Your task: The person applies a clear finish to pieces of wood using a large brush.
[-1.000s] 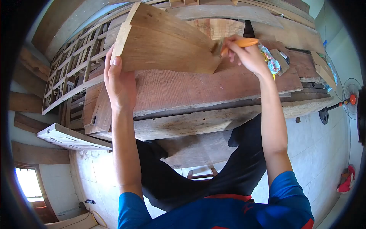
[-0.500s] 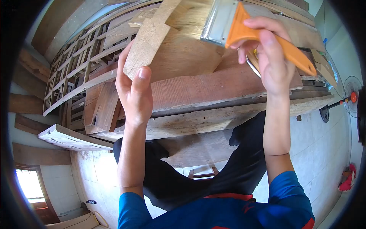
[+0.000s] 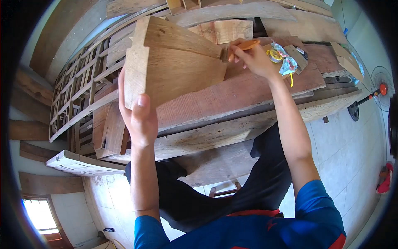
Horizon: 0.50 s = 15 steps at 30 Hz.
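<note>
My left hand (image 3: 139, 116) grips the near end of a light-brown wooden piece (image 3: 182, 70), thumb on its edge and fingers behind it. The piece is tilted up, with a stepped end facing left and a ledge running along it. In my right hand (image 3: 253, 60) is a paintbrush (image 3: 246, 45) with an orange handle, fingers closed round it. Its bristle end touches or nearly touches the far right part of the wooden piece; the bristles are partly hidden.
Reddish-brown planks (image 3: 248, 91) lie stacked under my hands. To the right are a yellow tape roll (image 3: 273, 56), a crumpled blue-white wrapper (image 3: 288, 64) and a cardboard piece (image 3: 347, 61). Slatted wooden frames (image 3: 81, 89) stand at left, a fan (image 3: 380, 89) at far right.
The paintbrush has moved away and down to the wooden piece's far right part. My left hand has turned the piece, so its broad side and ledge show more.
</note>
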Each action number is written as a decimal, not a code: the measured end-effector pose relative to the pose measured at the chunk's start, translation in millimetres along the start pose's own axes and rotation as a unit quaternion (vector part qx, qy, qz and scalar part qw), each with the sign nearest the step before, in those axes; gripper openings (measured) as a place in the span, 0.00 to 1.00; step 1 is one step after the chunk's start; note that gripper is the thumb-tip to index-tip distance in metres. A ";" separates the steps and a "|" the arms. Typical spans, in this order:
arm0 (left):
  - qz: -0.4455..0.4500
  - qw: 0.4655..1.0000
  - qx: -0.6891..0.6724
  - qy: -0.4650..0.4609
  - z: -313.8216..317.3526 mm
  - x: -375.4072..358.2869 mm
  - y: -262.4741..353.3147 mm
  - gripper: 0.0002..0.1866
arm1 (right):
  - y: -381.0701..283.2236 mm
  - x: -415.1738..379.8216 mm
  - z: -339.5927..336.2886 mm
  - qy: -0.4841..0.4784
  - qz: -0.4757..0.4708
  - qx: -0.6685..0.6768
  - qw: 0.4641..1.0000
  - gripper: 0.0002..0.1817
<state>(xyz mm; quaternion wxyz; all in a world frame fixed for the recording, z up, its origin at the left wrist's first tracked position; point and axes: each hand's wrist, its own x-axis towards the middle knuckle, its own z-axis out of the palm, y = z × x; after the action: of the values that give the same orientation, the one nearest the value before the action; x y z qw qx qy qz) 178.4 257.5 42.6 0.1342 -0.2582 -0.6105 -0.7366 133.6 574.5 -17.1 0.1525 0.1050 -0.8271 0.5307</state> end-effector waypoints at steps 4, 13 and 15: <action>0.002 1.000 0.011 -0.010 6.5 -5.8 0.3 0.53 | -54.2 -9.5 2.0 -0.001 -0.058 0.099 0.993 0.15; -0.040 0.999 0.013 -0.024 -5.8 -9.7 -7.5 0.54 | -131.5 -36.3 14.9 0.010 -0.310 0.180 0.934 0.15; -0.048 0.998 0.009 -0.027 -8.0 -9.6 -7.5 0.54 | -126.8 -32.4 10.7 0.028 -0.312 0.112 0.943 0.14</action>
<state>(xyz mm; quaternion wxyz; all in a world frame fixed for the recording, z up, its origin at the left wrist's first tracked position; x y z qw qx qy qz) 180.9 250.3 30.2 0.0850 -0.2472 -0.6321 -0.7295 204.8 512.6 74.2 0.3212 0.3593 -0.6831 0.5487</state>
